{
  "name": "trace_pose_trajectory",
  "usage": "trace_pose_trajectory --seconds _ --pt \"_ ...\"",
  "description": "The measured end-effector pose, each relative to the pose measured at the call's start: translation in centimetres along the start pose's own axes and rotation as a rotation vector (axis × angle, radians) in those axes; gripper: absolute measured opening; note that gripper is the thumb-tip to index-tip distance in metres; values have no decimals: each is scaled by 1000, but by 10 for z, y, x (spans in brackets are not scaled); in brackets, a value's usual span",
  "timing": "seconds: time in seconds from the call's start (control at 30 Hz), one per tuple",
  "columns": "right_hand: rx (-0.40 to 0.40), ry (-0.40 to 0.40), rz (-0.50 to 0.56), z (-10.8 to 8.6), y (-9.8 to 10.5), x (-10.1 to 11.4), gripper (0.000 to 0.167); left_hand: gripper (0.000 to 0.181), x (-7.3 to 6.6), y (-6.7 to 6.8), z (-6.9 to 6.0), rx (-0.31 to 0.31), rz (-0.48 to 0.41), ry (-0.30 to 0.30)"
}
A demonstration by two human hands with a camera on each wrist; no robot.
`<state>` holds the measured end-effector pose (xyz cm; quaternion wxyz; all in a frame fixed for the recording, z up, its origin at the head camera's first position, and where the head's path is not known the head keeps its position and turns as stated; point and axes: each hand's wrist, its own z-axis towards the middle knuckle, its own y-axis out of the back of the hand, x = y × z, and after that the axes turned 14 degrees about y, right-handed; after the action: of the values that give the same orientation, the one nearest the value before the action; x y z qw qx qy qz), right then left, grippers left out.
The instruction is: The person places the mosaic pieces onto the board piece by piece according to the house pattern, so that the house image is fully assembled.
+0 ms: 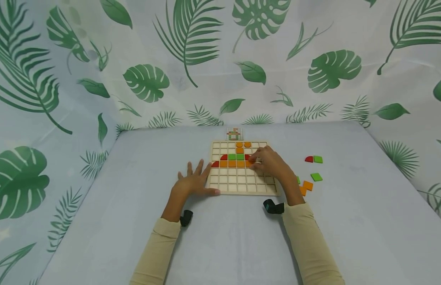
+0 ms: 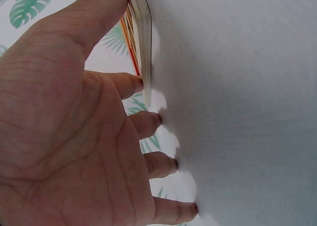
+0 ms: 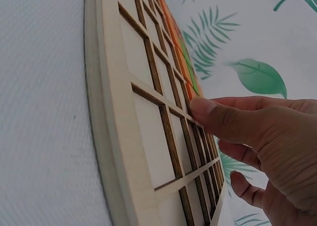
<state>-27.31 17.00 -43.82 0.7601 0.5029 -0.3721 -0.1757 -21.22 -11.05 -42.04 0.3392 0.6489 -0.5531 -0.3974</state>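
Board (image 1: 243, 179) is blocked on L by L hand (image 1: 192, 183), on R by R hand (image 1: 271, 162) & forearm (image 1: 292, 190). R of that, table (image 1: 238, 241) is obstructed by loose tiles (image 1: 316, 177). Passage is left btwn. sleeves (image 1: 309, 241), narrowed by blk. gadgets (image 1: 273, 206); far edge is partly barred by card (image 1: 234, 134).

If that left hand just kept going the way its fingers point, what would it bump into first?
Probably the wooden grid board: the left hand's index finger and thumb already seem to touch its left side. Exact contact is hard to judge.
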Motion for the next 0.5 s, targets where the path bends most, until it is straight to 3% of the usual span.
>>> trace_pose_trajectory --seconds 0.5 --pt "-18 -60 70 -6 8 -5 25 104 0 -1 1 1 -1 7"
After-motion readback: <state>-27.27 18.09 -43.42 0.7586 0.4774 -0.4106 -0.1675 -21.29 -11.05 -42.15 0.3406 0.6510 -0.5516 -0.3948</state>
